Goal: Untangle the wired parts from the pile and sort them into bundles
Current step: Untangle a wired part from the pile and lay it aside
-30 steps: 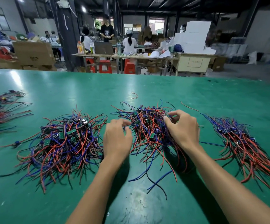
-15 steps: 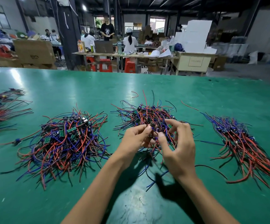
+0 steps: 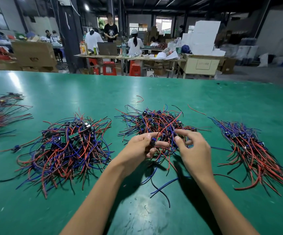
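A tangled pile of wired parts (image 3: pixel 156 122) with red, blue and black leads lies in the middle of the green table (image 3: pixel 154 209). My left hand (image 3: pixel 137 150) pinches a small dark wired part (image 3: pixel 153 141) at the pile's near edge. My right hand (image 3: pixel 193 150) is beside it, fingers curled among the same wires, thumb and forefinger close together; what they hold is unclear. A larger tangled pile (image 3: pixel 66 146) lies to the left. A straighter bundle (image 3: pixel 254 150) lies to the right.
More wire bundles (image 3: pixel 0 114) lie at the table's far left edge. Loose red wire scraps (image 3: pixel 140 99) sit beyond the middle pile. Past the table are workbenches, red stools, cardboard boxes and several people.
Both hands came off the middle pile's sides and drew together at its near edge. The left hand now pinches a part, and wires trail below the hands.
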The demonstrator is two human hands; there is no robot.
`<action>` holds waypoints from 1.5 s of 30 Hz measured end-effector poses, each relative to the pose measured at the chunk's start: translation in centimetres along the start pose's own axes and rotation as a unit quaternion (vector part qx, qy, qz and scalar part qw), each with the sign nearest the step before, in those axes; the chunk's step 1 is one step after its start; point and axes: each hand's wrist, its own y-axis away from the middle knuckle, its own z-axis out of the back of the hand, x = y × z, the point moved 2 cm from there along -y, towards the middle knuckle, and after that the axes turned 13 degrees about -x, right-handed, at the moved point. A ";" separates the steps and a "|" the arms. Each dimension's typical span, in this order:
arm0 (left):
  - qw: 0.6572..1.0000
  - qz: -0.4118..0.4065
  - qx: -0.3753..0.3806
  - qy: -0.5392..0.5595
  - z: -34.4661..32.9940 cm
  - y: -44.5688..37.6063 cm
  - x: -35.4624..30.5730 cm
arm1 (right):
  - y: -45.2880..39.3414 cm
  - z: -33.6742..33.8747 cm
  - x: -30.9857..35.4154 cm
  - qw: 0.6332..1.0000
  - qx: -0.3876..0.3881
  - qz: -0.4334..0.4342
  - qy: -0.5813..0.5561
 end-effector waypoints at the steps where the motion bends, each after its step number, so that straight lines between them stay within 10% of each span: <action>1: 1.000 0.005 0.000 0.009 0.0 0.0 0.0 | 0.0 0.1 -0.2 0.996 0.005 0.014 0.087; 4: 1.000 0.012 0.004 0.018 -0.2 0.1 -0.2 | 0.3 0.0 -0.1 0.986 -0.005 0.040 0.160; 9: 0.998 0.000 -0.008 -0.062 -0.9 0.7 -0.2 | 1.2 -1.7 0.9 0.983 0.111 -0.033 -0.144; 15: 0.988 -0.047 -0.021 -0.149 -1.0 1.6 -0.6 | 1.2 -1.5 0.9 0.963 0.096 -0.070 -0.241; 19: 0.970 -0.147 -0.080 -0.177 -0.4 1.9 -2.1 | 1.2 -1.3 0.9 0.986 0.063 -0.023 -0.150; 23: 0.775 -0.372 -0.391 -0.329 4.1 2.7 -5.4 | 0.6 -0.5 -0.2 0.992 0.019 0.058 0.110; 27: 0.579 -0.299 -0.649 -0.392 9.3 4.1 -6.3 | 0.6 -0.5 -1.1 0.963 0.093 0.044 0.251; 32: 0.617 -0.166 -0.640 -0.427 10.1 3.7 -5.4 | 0.4 -0.1 -1.5 0.974 0.074 0.014 0.212; 37: 0.613 -0.357 -0.541 -0.451 5.8 3.1 -5.5 | 0.0 0.0 -1.9 0.979 0.071 -0.021 0.188; 45: 0.797 -0.356 -0.167 -0.457 -0.5 1.7 -0.9 | -0.2 0.3 -1.4 0.998 -0.015 -0.014 0.065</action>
